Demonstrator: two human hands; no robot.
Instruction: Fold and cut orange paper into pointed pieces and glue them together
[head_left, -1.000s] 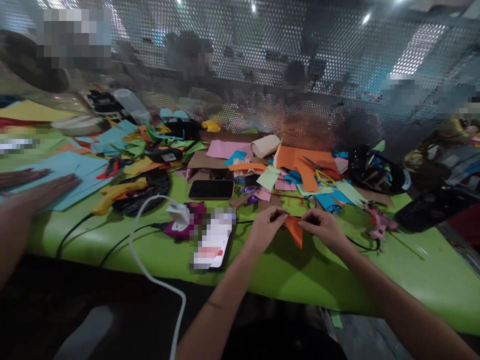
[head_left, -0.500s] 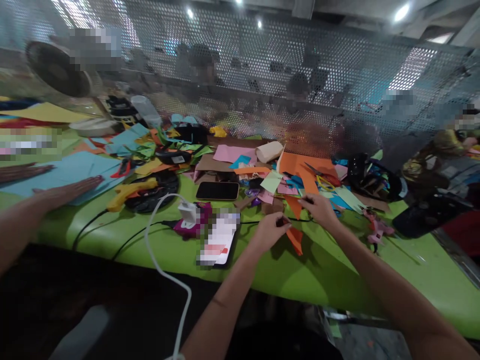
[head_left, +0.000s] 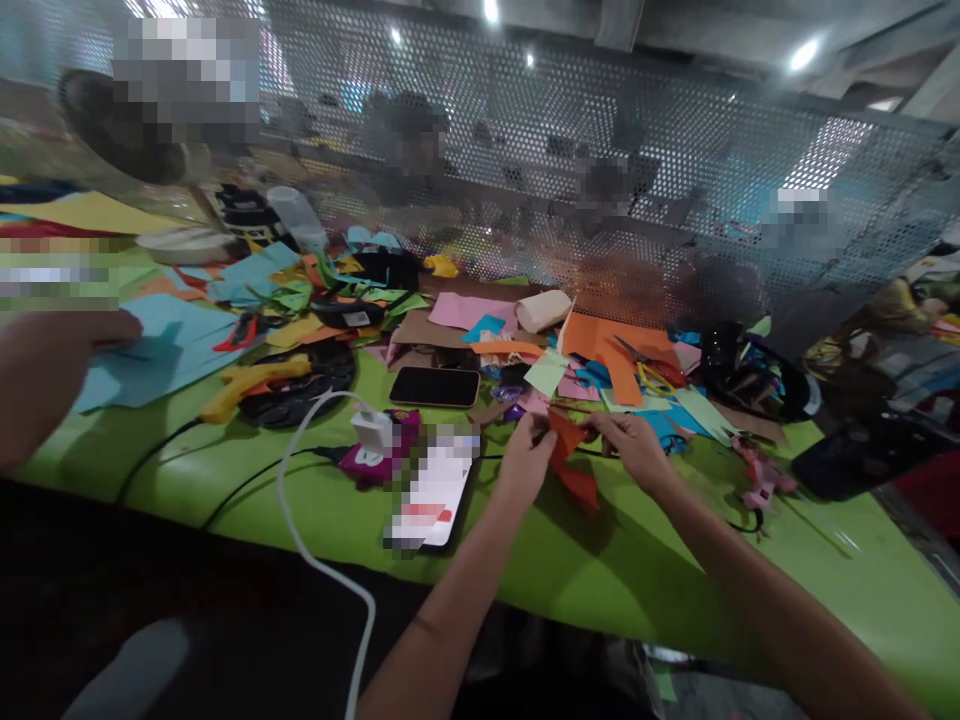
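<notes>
My left hand [head_left: 525,458] and my right hand [head_left: 636,445] are both pinched on the top edge of an orange paper piece [head_left: 571,460], held just above the green table [head_left: 315,500]. The paper hangs down between them, folded or creased. A phone with a lit screen [head_left: 431,490] lies left of my left hand. A dark phone [head_left: 437,386] lies further back. Heaps of coloured paper scraps [head_left: 600,355] and scissors with yellow handles [head_left: 651,372] lie behind my hands.
Another person's hand [head_left: 45,365] rests at the far left on blue paper [head_left: 161,350]. A yellow glue gun [head_left: 247,385], a white charger with cable [head_left: 371,432], a pink glue gun [head_left: 754,472] and black bags [head_left: 750,360] lie on the table. A perforated metal screen [head_left: 525,150] backs it.
My right hand reached back into the scraps and returned to the orange paper, which both hands now hold raised. The other person's hand at the left pulled back and curled.
</notes>
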